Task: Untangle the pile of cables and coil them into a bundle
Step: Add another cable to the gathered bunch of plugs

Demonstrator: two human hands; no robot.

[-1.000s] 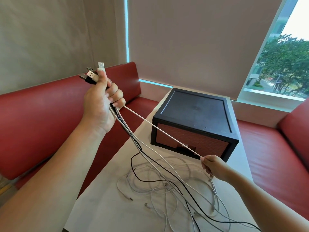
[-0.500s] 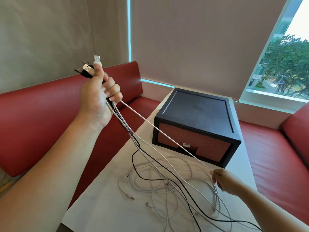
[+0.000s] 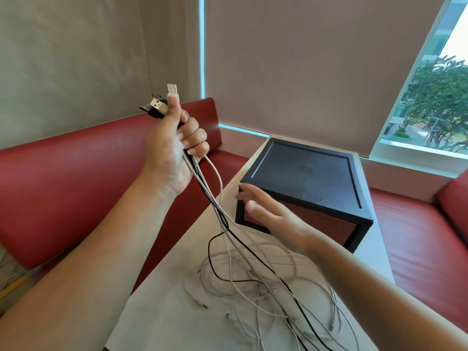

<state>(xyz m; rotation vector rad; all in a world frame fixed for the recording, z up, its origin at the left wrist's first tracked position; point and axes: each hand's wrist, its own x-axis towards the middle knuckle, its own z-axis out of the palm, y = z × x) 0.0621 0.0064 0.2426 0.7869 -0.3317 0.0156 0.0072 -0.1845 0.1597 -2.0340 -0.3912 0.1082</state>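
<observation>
White and black cables [image 3: 255,291] sprawl tangled on the table [image 3: 157,323], plug ends up in the left hand [image 3: 169,150], fist clamped round them. Right hand [image 3: 268,211] hovers beside the strands, fingers spread, holding nothing, in front of the black box [image 3: 304,171].

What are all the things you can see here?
flat white table: one, white, straight ahead.
square black box with reddish brick-pattern front: one, black, far end of table.
thin white and black cables: several, white and black, from left hand down to a tangle on the table.
metal USB plugs: at least three, silver, above the left hand.
padded red bench: one, red, left and right of the table.
beige roller blind: one, beige, behind the box.
window: one, trees outside, upper right.
left hand: one, raised, grips the cables.
right hand: one, open, blurred, before the box.
</observation>
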